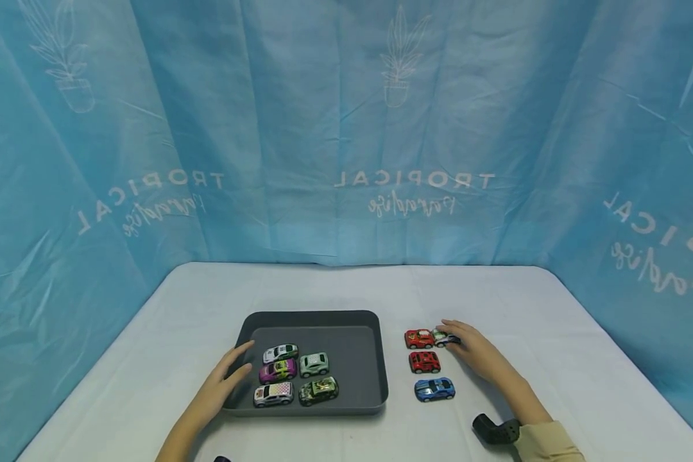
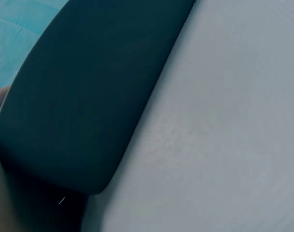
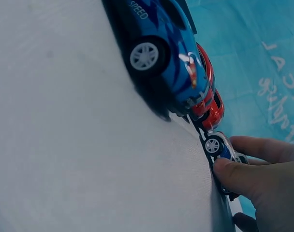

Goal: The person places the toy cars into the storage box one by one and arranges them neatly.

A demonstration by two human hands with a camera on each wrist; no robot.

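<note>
My right hand [image 1: 476, 350] pinches a small white toy car [image 1: 443, 338] between thumb and fingers; the right wrist view shows the thumb [image 3: 234, 176] against the car's side, with blue on its body. It sits right behind a red toy car [image 1: 419, 339]. Over the left side of a dark grey tray [image 1: 358, 359] lies my left hand [image 1: 216, 388], thumb and forefinger extended at the rim. In the tray are several toy cars, among them a purple and yellow one [image 1: 278, 371], a pale green one [image 1: 314, 364] and a dark green one [image 1: 318, 391].
On the white table [image 1: 404, 436], a second red car [image 1: 424, 362] and a blue car [image 1: 434, 389] stand between the tray and my right arm. A black device [image 1: 496, 430] is at my right wrist. Blue printed curtains [image 1: 346, 141] surround the table's back and sides.
</note>
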